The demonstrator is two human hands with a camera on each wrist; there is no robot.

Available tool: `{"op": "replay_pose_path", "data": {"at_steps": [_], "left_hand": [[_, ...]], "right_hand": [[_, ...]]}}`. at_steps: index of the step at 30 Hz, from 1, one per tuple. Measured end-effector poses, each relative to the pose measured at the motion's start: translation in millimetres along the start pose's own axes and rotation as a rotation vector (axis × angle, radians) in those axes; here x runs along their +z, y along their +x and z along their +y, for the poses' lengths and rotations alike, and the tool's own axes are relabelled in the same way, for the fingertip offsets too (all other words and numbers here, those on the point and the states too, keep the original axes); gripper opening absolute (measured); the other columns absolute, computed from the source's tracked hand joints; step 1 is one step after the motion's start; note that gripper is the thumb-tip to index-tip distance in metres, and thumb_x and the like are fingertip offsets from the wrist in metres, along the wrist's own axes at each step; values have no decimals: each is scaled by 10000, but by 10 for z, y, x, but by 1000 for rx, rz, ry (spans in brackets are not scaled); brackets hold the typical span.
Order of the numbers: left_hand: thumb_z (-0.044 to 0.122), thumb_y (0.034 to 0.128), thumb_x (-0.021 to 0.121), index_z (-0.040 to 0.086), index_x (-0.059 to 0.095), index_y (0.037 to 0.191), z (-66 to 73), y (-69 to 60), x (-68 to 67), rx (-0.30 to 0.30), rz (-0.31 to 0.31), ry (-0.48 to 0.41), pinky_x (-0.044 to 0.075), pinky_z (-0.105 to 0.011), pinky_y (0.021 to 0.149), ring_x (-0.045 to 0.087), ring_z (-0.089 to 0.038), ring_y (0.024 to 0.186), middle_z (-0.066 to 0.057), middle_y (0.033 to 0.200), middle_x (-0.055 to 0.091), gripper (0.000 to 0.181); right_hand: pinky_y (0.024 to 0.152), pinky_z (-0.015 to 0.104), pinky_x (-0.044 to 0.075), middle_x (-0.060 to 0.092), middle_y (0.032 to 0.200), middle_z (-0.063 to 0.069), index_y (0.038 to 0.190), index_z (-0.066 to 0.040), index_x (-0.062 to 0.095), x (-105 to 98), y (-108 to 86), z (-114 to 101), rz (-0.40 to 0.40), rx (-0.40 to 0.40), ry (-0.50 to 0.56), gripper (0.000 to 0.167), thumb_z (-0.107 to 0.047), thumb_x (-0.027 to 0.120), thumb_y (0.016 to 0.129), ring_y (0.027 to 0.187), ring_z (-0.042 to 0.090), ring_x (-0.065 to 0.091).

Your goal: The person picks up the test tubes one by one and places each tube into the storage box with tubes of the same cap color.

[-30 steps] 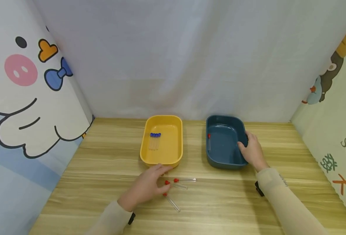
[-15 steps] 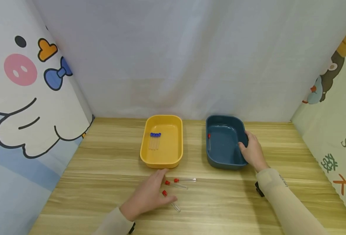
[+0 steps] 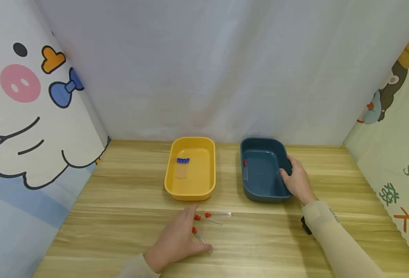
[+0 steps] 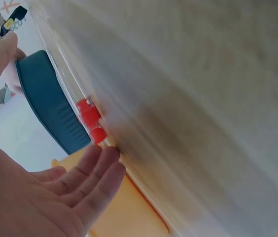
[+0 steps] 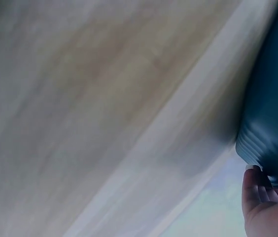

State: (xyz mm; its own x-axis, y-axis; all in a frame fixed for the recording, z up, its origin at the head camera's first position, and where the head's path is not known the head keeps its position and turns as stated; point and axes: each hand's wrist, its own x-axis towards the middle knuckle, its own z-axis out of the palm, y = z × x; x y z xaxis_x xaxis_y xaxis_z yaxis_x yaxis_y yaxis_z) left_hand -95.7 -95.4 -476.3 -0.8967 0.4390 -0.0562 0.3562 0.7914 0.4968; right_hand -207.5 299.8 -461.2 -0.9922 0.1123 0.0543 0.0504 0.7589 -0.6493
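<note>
My left hand [image 3: 176,239] hovers low over the table with thumb and fingers spread, nothing held between them. Its thumb overlaps the clear end of one red-capped test tube [image 3: 199,237] in the head view; whether it touches is unclear. Two more red-capped tubes, a middle one [image 3: 211,221] and a far one [image 3: 222,214], lie just beyond the fingers. In the left wrist view, red caps [image 4: 90,117] show past the fingertips. My right hand [image 3: 298,179] grips the right wall of the dark blue bin [image 3: 265,177], thumb inside and fingers outside.
A yellow bin [image 3: 201,173] stands left of the blue one, holding several blue-capped tubes [image 3: 182,170] side by side. One red-capped tube [image 3: 245,172] lies along the blue bin's left wall. Behind the wooden table [image 3: 121,185] hangs a pale curtain [image 3: 204,77].
My left hand has drawn back from the yellow bin toward me, its thumb shifting right over the nearest tube. The right hand stays on the blue bin, which sits slightly farther left in view.
</note>
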Motion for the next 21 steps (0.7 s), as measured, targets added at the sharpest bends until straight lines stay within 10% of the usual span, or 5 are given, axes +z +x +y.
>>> {"op": "replay_pose_path", "data": {"at_steps": [21], "left_hand": [[726, 662, 831, -28, 391, 1523, 96, -24, 130, 3, 28, 230, 518, -472, 1109, 591, -330, 1258, -207, 1363, 596, 1227]], "right_hand": [[1161, 653, 404, 341, 1571, 375, 1617, 37, 203, -125, -11, 55, -125, -12, 120, 715, -260, 556, 1070, 1408, 553, 415]]}}
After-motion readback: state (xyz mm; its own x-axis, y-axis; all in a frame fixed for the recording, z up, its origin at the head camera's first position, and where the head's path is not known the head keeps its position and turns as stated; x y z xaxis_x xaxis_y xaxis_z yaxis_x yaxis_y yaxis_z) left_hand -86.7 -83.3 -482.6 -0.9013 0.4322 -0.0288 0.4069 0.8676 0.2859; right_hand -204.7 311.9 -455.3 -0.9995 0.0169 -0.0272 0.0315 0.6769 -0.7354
